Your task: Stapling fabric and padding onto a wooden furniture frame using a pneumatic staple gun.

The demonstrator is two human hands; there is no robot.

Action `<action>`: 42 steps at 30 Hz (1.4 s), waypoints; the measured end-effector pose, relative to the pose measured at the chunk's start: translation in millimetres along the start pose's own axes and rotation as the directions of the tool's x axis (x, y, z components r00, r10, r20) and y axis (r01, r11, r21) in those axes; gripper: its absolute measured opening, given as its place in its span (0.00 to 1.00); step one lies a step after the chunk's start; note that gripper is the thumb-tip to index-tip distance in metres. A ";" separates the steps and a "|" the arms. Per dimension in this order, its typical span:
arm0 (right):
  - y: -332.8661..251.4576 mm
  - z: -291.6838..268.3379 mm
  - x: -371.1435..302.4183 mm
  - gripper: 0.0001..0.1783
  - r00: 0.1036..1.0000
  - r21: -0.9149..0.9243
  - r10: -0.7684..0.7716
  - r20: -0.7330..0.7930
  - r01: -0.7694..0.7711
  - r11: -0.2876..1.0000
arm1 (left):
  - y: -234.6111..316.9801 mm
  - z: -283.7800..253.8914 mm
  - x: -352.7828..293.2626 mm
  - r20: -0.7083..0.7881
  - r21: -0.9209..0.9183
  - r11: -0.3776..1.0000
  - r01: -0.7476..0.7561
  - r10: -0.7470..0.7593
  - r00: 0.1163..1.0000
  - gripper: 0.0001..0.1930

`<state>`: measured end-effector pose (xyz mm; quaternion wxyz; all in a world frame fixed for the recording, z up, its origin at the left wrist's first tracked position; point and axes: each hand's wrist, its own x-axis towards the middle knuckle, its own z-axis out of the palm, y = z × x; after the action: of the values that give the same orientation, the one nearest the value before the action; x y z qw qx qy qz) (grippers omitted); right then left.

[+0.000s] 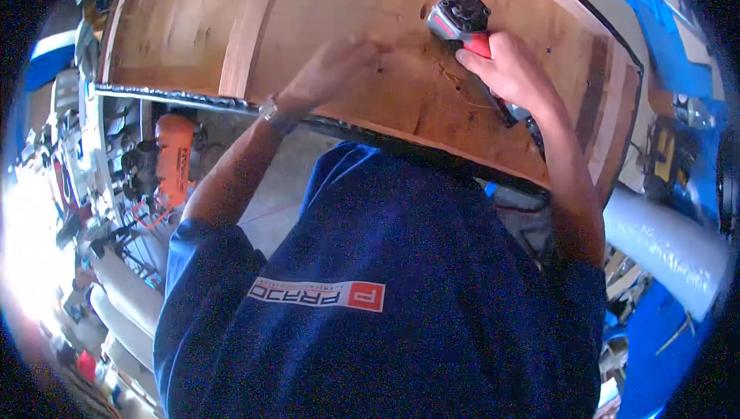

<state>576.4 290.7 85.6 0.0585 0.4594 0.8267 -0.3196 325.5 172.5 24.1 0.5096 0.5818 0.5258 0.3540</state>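
Under my hands lies a wooden frame with a thin panel, crossbars and a dark covering along its edges. My right hand is wrapped round the red handle of a grey and black staple gun, over the right part of the panel. Its lower end is partly hidden by my hand and wrist. My left hand, with a watch at the wrist, hovers over or rests on the middle of the panel, smeared by motion. Its fingers cannot be made out. Thin loose strands lie near the staple gun.
An orange tank stands below the frame on the left. A roll wrapped in clear plastic lies at the right, beside blue material. Shelving with many small items runs along the left, near pale rounded pieces.
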 end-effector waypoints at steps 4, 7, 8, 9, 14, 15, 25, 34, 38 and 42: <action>-6.9 0.3 -5.5 0.14 0.998 0.037 0.065 -0.023 -0.065 0.997 | -7.5 -1.1 14.0 0.024 -0.343 0.939 0.031 -0.024 0.999 0.13; -7.9 1.7 -12.6 0.14 0.993 0.094 0.114 -0.020 -0.112 0.989 | -1.6 4.3 19.5 0.101 -0.391 0.916 0.088 -0.052 0.994 0.14; -4.8 4.3 -15.4 0.13 0.994 0.086 0.097 -0.059 -0.092 0.992 | 7.8 10.2 19.3 0.086 -0.308 0.947 0.085 -0.061 0.994 0.13; -0.6 8.2 -16.6 0.13 0.992 0.079 0.078 -0.100 -0.071 0.994 | 18.1 15.3 19.1 0.070 -0.221 0.972 0.081 -0.067 0.995 0.12; 4.4 17.9 -21.5 0.13 0.977 0.056 0.092 -0.191 -0.083 0.995 | -4.3 14.2 30.7 0.022 0.025 0.953 -0.301 0.300 0.954 0.09; 3.1 15.3 -20.3 0.13 0.976 0.046 0.109 -0.187 -0.102 0.994 | -14.1 10.2 36.6 0.008 0.056 0.881 -0.470 0.471 0.882 0.09; -75.6 26.9 -12.4 0.18 0.986 0.142 0.157 0.051 -0.163 0.976 | -109.9 -58.9 35.6 -0.129 -0.552 0.831 0.064 -0.161 0.979 0.09; -114.9 60.3 14.8 0.17 0.992 -0.002 -0.032 0.118 0.032 0.999 | -75.8 -62.0 20.9 -0.113 -0.856 0.514 0.054 -0.287 0.951 0.09; -112.0 66.8 17.3 0.17 0.992 -0.023 -0.104 0.065 0.106 0.994 | -73.8 -56.3 28.4 -0.178 -0.710 0.694 0.122 -0.344 0.922 0.09; -110.3 68.4 19.4 0.17 0.985 -0.042 -0.169 0.021 0.169 0.985 | -75.3 -53.0 34.0 -0.228 -0.566 0.804 0.181 -0.364 0.903 0.09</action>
<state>463.9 223.7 76.3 0.0486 0.3834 0.8689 -0.3092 263.0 211.8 -40.6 0.6025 0.2682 0.5626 0.4986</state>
